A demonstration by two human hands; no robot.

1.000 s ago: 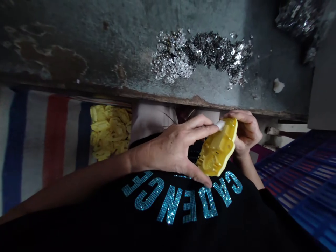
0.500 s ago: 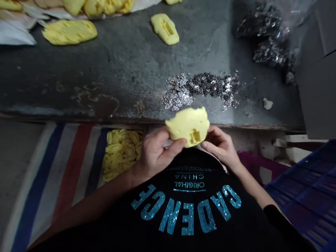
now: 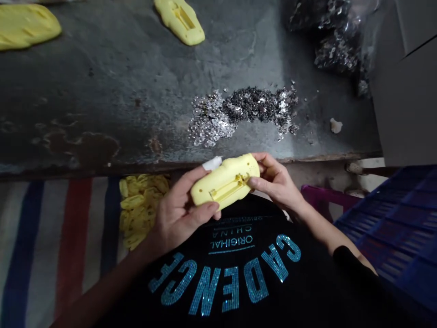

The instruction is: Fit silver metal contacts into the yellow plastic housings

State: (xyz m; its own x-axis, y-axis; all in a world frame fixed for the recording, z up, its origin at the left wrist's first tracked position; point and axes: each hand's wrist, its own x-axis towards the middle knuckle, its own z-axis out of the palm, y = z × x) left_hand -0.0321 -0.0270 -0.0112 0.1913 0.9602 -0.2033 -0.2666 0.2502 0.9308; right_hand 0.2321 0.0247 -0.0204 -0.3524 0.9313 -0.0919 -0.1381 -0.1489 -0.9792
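Observation:
Between my two hands, just off the table's front edge, is a yellow plastic shell (image 3: 225, 180) with a long recessed slot facing up. My left hand (image 3: 184, 205) grips its left end, thumb along the lower edge; a white wrapping covers one fingertip. At the other end, my right hand (image 3: 275, 182) holds the shell, its thumb pressed near the slot's right end. Whether a small part sits under that thumb I cannot tell. Beyond the hands, a curved pile of small shiny metal pieces (image 3: 252, 107) lies on the table.
On the dark metal table (image 3: 129, 100) lie another yellow shell (image 3: 180, 23) and a yellow piece (image 3: 29, 27) at far left. Clear bags of metal pieces (image 3: 336, 50) stand at back right. Below left are many yellow shells (image 3: 141, 209); a blue crate (image 3: 396, 228) is at right.
The shell has been turned from steeply tilted to slot facing up, showing its whole length. My left hand has moved to its far left end. The view has shifted right.

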